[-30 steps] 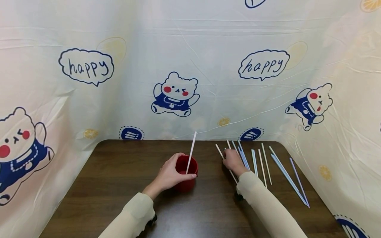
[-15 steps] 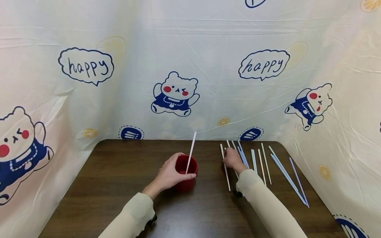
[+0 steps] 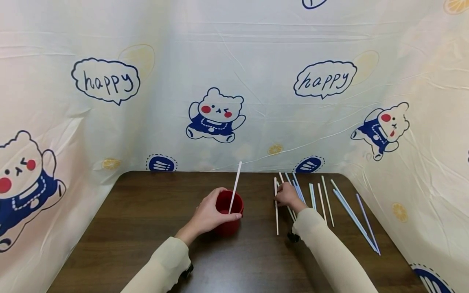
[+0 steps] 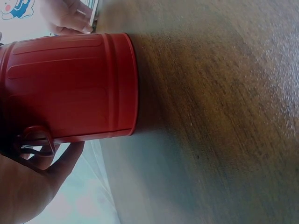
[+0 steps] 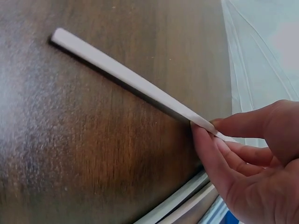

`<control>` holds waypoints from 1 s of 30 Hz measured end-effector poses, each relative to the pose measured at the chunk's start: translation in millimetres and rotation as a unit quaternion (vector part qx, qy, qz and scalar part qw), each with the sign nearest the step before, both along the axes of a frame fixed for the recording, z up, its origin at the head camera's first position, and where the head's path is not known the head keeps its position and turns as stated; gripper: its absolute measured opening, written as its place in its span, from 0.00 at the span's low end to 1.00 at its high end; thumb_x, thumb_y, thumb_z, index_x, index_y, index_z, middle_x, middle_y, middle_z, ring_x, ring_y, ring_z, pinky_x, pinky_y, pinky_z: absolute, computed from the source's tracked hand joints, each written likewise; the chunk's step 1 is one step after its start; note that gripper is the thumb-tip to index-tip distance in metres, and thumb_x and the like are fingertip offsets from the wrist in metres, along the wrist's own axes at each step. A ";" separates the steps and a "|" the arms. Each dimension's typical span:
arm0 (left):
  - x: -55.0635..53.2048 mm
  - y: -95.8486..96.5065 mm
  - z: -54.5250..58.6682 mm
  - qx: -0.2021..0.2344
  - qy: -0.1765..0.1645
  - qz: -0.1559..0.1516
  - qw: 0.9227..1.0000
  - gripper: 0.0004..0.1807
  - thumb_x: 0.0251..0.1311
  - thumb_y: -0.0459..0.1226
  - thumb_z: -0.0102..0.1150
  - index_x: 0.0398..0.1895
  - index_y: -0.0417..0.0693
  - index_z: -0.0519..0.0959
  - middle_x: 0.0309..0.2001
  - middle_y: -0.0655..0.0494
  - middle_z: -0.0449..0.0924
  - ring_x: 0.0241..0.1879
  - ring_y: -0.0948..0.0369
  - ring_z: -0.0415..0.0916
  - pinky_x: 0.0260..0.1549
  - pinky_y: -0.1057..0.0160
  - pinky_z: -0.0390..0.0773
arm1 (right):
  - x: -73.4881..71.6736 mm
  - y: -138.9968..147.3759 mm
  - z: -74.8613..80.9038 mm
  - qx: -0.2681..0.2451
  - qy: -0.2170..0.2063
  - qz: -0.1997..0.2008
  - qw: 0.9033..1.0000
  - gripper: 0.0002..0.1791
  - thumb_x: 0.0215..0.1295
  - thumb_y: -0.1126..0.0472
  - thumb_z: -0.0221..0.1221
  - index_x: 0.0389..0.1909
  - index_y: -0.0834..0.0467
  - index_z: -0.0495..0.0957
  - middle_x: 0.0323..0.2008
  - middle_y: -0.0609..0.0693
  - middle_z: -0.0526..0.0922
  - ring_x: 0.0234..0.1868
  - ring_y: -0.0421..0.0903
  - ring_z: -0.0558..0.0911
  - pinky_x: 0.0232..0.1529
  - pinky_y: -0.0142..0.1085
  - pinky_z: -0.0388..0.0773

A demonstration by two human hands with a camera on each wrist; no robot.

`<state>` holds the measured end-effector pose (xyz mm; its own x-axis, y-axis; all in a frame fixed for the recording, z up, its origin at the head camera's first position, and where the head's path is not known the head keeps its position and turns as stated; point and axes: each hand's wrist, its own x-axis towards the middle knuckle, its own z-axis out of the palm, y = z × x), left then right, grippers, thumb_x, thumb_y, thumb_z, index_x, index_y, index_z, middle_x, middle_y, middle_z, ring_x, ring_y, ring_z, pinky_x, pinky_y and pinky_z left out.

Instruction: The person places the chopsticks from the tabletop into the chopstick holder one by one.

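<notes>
My left hand (image 3: 210, 213) holds a small red bucket (image 3: 228, 228) upright on the table, thumb along its rim and fingers around the far side. A looped lug shows on the bucket's side in the left wrist view. One pale chopstick (image 3: 236, 183) leans inside the bucket, its upper part sticking out above the rim. To the right, my right hand (image 3: 287, 197) pinches a pale pink chopstick (image 5: 126, 77) between thumb and fingertips. Its long free part points toward the table's front edge, close over the wood. More chopsticks (image 3: 293, 213) lie just beside and beneath this hand.
Several blue, cream and pale green chopsticks (image 3: 320, 199) lie spread over the right side of the brown table (image 3: 154, 199). Farther right are a blue pair (image 3: 355, 219) and a purple chopstick (image 3: 368, 224). A printed curtain (image 3: 271, 118) hangs behind the table and along its sides.
The pinched chopstick has swung from slanting toward the lower right to nearly straight, its near end moving left. My right hand has barely shifted. The left hand and bucket stay put.
</notes>
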<state>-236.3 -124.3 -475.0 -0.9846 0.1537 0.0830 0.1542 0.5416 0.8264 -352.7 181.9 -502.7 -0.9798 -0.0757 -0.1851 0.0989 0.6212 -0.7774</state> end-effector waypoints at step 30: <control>0.5 0.1 0.9 0.000 0.004 0.000 1.000 0.48 0.42 0.62 0.79 0.66 0.60 0.70 0.60 0.59 0.77 0.59 0.53 0.74 0.46 0.46 0.83 | 5.4 -14.3 31.3 -0.149 0.105 -0.066 0.981 0.19 0.62 0.79 0.60 0.54 0.75 0.72 0.36 0.62 0.79 0.29 0.51 0.84 0.40 0.54 0.86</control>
